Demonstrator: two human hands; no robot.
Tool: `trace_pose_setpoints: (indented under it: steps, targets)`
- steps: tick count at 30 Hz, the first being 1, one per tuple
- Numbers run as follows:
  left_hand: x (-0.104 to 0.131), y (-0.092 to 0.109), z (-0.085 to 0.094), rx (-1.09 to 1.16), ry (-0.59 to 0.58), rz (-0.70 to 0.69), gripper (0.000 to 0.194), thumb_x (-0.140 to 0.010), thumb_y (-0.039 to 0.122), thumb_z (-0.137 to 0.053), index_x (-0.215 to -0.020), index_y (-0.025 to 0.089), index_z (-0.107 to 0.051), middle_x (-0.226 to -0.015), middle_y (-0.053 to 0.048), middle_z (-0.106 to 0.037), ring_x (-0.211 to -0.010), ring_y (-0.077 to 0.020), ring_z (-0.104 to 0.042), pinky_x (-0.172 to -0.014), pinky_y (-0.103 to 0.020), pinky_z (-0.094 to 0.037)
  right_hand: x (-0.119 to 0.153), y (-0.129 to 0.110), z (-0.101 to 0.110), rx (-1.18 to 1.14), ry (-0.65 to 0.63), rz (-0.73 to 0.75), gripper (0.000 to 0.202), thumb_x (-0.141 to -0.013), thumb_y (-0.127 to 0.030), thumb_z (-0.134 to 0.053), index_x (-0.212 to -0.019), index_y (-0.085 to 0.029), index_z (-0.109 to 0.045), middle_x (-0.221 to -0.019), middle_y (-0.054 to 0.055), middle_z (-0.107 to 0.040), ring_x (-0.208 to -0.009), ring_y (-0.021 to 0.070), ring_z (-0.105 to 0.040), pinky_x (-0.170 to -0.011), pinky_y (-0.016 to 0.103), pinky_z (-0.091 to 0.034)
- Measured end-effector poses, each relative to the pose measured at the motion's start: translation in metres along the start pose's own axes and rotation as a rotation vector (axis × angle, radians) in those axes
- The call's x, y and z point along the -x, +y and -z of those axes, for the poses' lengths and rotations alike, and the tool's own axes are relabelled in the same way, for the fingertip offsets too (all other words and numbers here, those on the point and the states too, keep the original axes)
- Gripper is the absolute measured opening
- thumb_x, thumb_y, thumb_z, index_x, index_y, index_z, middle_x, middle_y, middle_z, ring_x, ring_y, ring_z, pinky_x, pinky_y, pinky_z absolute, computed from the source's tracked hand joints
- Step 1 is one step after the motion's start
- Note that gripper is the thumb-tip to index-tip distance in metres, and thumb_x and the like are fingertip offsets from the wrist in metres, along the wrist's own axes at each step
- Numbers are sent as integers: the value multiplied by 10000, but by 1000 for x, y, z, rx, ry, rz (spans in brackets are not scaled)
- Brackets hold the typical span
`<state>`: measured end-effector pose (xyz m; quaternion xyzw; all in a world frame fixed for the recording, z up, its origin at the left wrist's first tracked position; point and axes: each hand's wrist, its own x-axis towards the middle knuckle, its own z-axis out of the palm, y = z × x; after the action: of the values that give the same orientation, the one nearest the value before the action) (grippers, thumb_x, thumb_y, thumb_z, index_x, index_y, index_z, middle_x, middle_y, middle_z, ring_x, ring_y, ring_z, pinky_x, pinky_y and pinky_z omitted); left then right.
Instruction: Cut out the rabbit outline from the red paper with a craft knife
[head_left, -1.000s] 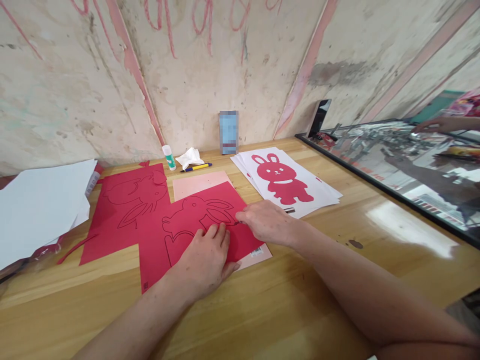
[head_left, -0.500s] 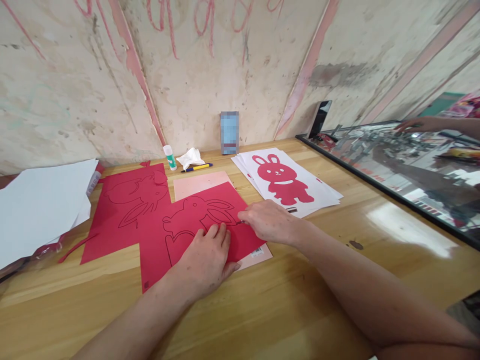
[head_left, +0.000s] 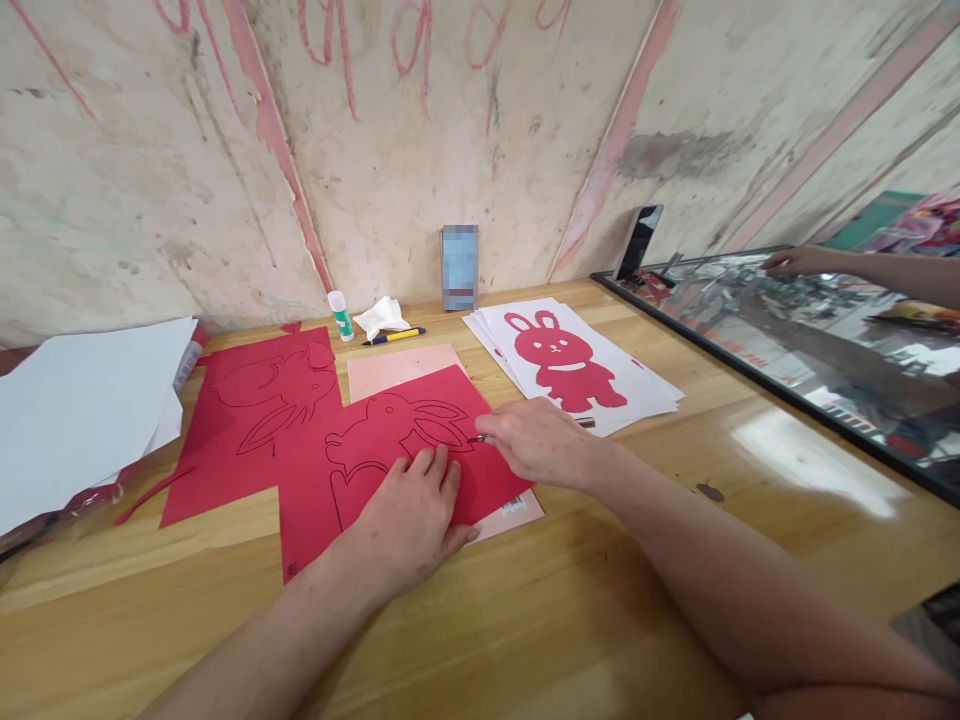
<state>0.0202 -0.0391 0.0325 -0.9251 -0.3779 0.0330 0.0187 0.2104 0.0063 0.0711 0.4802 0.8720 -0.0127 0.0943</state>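
My left hand [head_left: 416, 510] lies flat on a red sheet [head_left: 307, 520] that carries a black outline drawing of a rabbit. My right hand [head_left: 536, 440] is closed round a slim craft knife [head_left: 481, 438], its tip on the paper at the end of the rabbit's ear. Under the red sheet is a pale pink board [head_left: 401, 368]. Another red sheet [head_left: 217, 450] with a drawn outline lies to the left. A red cut-out rabbit [head_left: 562, 362] rests on white sheets [head_left: 637, 385] beyond my right hand.
A glue stick [head_left: 340, 316], crumpled tissue [head_left: 381, 316] and yellow-blue pen [head_left: 394, 337] are near the wall. A phone [head_left: 460, 267] leans there. White papers [head_left: 90, 400] lie left. At right, another person's hand [head_left: 795, 262] is over a black-framed glass surface [head_left: 750, 375].
My right hand has shifted slightly, and the knife tip has moved left along the ear outline. The other person's hand has moved left. My left hand has stayed in place.
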Motion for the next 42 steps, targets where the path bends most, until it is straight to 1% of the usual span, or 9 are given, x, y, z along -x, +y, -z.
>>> trace_pose_setpoints:
  steps: [3, 9, 16, 24, 29, 33, 36, 42]
  targets:
    - [0, -1, 0, 19, 2, 3, 622, -910, 509, -396, -1307, 35, -469, -1326, -232, -472, -1148, -340, -458, -880, -478, -442, -2, -5, -6, -21, 15, 21, 223, -825, -128, -414, -898, -187, -617, -765, 60, -666, -686, 167, -587, -530, 259, -266]
    - [1, -2, 2, 30, 4, 7, 613, -915, 515, -380, -1302, 49, -470, -1320, -227, -476, -1139, -332, -460, -863, -475, -447, -6, -13, -14, -58, 51, 24, 226, -847, -142, -408, -957, -191, -599, -833, 58, -674, -757, 179, -604, -576, 264, -313]
    - [2, -2, 1, 55, 26, 6, 609, -917, 515, -376, -1303, 51, -461, -1309, -220, -483, -1132, -334, -459, -857, -481, -439, -7, -19, -13, -66, 34, 22, 238, -836, -128, -407, -953, -183, -607, -850, 65, -679, -765, 184, -606, -595, 269, -334]
    - [1, -2, -1, 37, 28, 0, 604, -916, 519, -377, -1301, 63, -463, -1283, -212, -502, -1116, -327, -465, -839, -457, -443, -7, -21, -13, -70, 55, 14, 250, -833, -131, -395, -944, -185, -613, -840, 57, -682, -741, 188, -612, -569, 268, -329]
    - [1, -2, 0, 28, 26, -1, 601, -916, 513, -376, -1295, 55, -464, -1309, -213, -483, -1119, -319, -459, -850, -456, -438, -7, -23, -12, -54, 38, 19, 237, -836, -127, -415, -966, -177, -607, -837, 68, -678, -762, 190, -614, -578, 262, -344]
    - [1, -2, 1, 34, 22, -1, 593, -918, 512, -372, -1281, 55, -477, -1307, -212, -485, -1121, -319, -455, -853, -457, -437, -8, -21, -14, -33, 39, 33, 230, -820, -119, -426, -947, -183, -607, -812, 64, -673, -748, 195, -616, -567, 266, -341]
    - [2, -2, 1, 40, 24, -1, 584, -918, 508, -375, -1279, 61, -479, -1293, -207, -494, -1109, -316, -459, -844, -453, -438, -8, -20, -14, -33, 17, 35, 227, -810, -116, -436, -941, -184, -609, -797, 62, -672, -733, 193, -615, -566, 267, -339]
    - [2, -3, 0, 51, 27, 4, 601, -919, 518, -360, -1299, 64, -461, -1296, -212, -490, -1113, -324, -457, -840, -462, -436, -7, -16, -9, -39, -18, 25, 228, -812, -111, -443, -948, -187, -610, -820, 62, -675, -747, 192, -614, -565, 264, -329]
